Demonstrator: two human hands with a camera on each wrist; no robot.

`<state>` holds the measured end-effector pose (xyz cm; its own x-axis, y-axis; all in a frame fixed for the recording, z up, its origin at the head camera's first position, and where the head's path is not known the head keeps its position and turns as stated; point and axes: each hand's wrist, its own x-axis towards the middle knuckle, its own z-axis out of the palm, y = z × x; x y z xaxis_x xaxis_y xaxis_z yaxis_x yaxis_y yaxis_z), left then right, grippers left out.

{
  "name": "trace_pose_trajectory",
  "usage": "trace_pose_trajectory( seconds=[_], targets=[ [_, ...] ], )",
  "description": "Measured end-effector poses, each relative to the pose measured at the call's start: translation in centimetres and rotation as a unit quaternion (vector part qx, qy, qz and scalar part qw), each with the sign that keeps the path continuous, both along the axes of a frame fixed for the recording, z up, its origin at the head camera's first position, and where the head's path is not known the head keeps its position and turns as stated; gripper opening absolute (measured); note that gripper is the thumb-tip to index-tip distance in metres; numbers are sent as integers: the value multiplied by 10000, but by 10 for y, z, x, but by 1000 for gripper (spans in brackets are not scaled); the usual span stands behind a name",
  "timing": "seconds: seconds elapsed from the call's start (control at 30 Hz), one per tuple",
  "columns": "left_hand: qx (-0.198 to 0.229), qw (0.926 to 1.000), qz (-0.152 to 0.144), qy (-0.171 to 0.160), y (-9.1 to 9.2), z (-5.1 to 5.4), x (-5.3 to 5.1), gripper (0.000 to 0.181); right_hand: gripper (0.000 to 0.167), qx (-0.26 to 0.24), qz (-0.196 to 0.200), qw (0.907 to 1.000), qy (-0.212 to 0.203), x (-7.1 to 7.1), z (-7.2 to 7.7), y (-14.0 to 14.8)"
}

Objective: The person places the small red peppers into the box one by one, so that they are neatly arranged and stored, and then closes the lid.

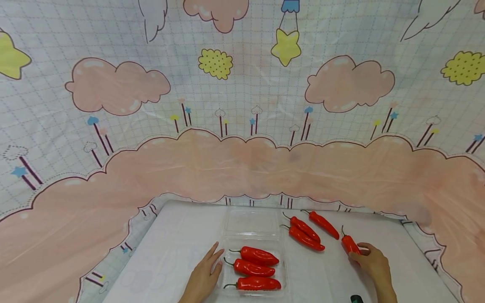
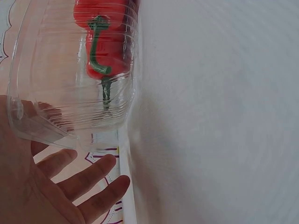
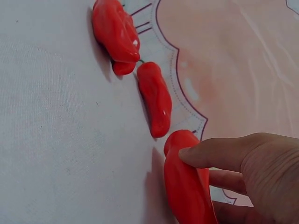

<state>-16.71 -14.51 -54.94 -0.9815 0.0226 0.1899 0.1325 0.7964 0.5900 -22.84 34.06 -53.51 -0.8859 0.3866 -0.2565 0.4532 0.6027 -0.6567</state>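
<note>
A clear plastic clamshell box [image 1: 286, 269] lies on the white table with its lid [image 1: 251, 221] folded back. Three long red peppers [image 1: 259, 283] lie in its base, one above the other, stems to the left. My left hand [image 1: 203, 271] is at the box's left side, fingers spread and fairly straight; the left wrist view shows the hand [image 2: 60, 182] beside the clear wall. Over at the right, my right hand [image 1: 373, 261] pinches a red pepper [image 1: 349, 244] between thumb and fingers, its stem pointing away. In the right wrist view, the thumb lies across this pepper [image 3: 184, 182].
Three more red peppers lie right of the box: two side by side, touching [image 1: 305, 237], and one [image 1: 323, 224] farther back. A dark green object [image 1: 356, 299] is partly visible at the bottom edge. A cartoon-printed cloth [image 1: 242, 164] hangs behind the table [image 1: 163, 248].
</note>
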Motion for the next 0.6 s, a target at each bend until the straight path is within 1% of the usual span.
trace_pose_trajectory(
  seconds=[0.27, 0.6],
  targets=[
    [14, 10000, -12, 12, 0, 0, 1, 37, 63, 17, -207, 9997, 148, 3, 4, -6],
    [5, 10000, -27, -46, 0, 3, 2, 38, 60, -109, -334, 9990, 261, -1, 2, -12]
  ],
)
